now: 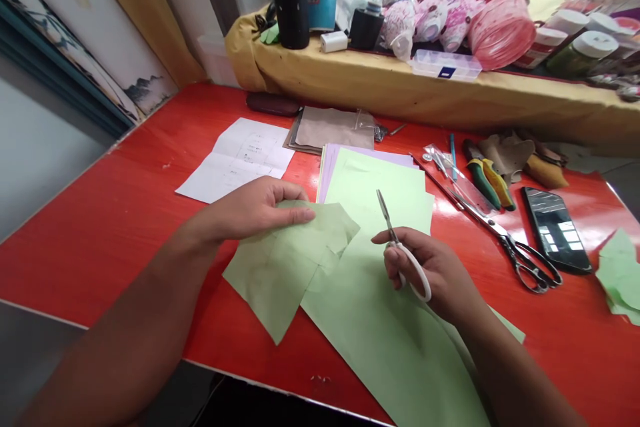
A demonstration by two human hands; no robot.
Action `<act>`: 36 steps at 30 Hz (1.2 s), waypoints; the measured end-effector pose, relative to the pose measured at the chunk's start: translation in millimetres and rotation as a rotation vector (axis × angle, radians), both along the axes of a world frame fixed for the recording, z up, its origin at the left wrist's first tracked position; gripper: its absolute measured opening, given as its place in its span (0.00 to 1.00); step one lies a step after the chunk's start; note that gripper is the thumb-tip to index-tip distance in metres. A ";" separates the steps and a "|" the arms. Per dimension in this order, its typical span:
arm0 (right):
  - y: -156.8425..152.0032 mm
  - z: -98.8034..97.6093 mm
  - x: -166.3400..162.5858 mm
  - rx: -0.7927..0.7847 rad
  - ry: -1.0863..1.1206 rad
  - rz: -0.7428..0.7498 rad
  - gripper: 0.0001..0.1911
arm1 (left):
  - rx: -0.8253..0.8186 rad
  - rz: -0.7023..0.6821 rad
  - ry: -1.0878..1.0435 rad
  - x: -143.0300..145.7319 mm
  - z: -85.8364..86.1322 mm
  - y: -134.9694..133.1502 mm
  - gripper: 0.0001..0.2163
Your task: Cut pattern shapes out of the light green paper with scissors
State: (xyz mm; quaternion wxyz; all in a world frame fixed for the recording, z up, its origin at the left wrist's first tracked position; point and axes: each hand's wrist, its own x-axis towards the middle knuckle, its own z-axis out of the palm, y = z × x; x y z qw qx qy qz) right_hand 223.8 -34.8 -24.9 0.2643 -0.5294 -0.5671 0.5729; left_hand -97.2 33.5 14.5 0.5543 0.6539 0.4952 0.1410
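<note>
My left hand [265,208] pinches the top edge of a cut piece of light green paper [280,267], thumb on its near face. The piece has pointed corners and a partly cut or folded flap at its right side. In my right hand [425,267] is a small pair of scissors [385,210] with white handles, blades pointing up and to the left. The blades look closed and stay apart from the paper piece. Beneath both hands lies a larger sheet of green paper [380,340], partly covered by the held piece.
Large black-handled scissors [505,240], pliers [483,180] and a phone [556,229] lie to the right on the red table [125,240]. Green scraps [620,273] sit at the right edge. A white sheet [240,159] is behind my left hand; a crowded shelf [350,80] borders the back.
</note>
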 end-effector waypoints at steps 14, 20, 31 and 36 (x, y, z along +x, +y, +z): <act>-2.8 -8.6 -8.0 -0.079 0.103 0.080 0.22 | -0.002 -0.257 0.045 30.7 -5.8 -9.9 0.15; -3.9 -6.4 -12.2 -0.072 0.096 0.088 0.18 | 0.002 -0.266 0.064 35.8 -11.1 -13.3 0.15; -5.0 -4.5 -13.2 -0.018 0.126 -0.016 0.14 | 0.136 -0.021 -0.053 41.0 -21.5 -15.9 0.15; -3.3 -7.3 -11.3 0.006 0.158 -0.137 0.14 | 0.470 0.282 -0.128 39.8 -16.7 -19.7 0.15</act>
